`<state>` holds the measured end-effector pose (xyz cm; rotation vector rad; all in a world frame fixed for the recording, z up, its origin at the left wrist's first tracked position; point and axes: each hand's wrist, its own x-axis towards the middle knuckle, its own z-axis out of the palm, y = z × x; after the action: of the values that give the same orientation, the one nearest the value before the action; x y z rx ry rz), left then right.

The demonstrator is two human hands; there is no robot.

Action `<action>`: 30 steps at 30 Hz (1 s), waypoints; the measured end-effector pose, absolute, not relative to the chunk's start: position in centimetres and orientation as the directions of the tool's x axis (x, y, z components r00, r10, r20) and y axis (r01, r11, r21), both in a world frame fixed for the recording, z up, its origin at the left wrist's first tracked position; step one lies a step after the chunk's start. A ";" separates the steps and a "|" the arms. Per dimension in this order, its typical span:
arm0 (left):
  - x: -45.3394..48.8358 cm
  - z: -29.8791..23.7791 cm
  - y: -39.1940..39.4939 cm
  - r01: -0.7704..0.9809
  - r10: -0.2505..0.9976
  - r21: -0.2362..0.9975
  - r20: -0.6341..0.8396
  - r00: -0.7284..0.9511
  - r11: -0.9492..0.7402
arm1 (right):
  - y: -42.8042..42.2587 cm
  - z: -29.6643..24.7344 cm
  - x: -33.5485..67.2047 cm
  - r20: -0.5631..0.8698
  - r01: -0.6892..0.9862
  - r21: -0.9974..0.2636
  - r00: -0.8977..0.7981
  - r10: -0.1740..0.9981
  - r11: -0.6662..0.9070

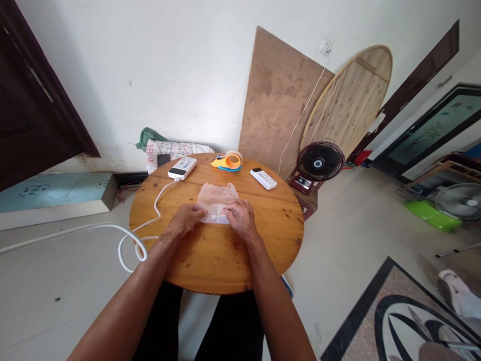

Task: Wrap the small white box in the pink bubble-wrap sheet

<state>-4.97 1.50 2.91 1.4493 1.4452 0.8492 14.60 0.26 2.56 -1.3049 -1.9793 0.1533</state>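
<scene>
A sheet of clear bubble wrap [216, 194] lies on the round wooden table [210, 255], its near part folded over. Something pale with faint print shows through the folded part, too blurred to name. My left hand [187, 217] grips the wrap's left edge, thumb on top and fingers partly hidden. At the right edge, my right hand [241, 217] has its fingers bent and pinched on the fold. Beyond the wrap are an orange and blue tape dispenser [228, 161], a white power bank [182, 168] at left and another white power bank [263, 178] at right.
A white cable [158, 203] runs from the left power bank across the table and off to the left. Beyond the table's right edge stands a dark fan [319, 161]. A brown board [278, 95] and a round wooden top [349, 95] lean against the wall.
</scene>
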 end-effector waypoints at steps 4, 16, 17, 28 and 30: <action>-4.7 3.4 1.8 0.484 0.982 0.866 -0.178 0.059 0.128 | 0.4 2.5 14.6 0.514 0.740 -0.474 -0.206 0.832 0.477; -3.2 2.8 3.1 0.872 0.996 0.484 -0.079 -0.042 0.075 | 0.5 2.1 14.6 0.533 0.762 -0.438 -0.208 0.820 0.477; -2.9 3.0 3.1 0.871 0.996 0.486 -0.077 -0.047 0.078 | 0.5 2.0 14.6 0.529 0.765 -0.438 -0.204 0.823 0.471; -2.0 3.3 2.8 0.507 0.986 0.858 -0.144 0.081 0.084 | 0.3 2.3 14.5 0.503 0.782 -0.438 -0.195 0.842 0.444; -2.1 3.3 2.7 0.490 0.990 0.870 -0.111 0.091 0.053 | 0.3 2.3 14.5 0.500 0.781 -0.440 -0.197 0.843 0.443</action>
<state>-2.11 2.70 3.34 1.5535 1.5135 0.7728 14.48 0.25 2.34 -1.3594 -1.9969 0.1133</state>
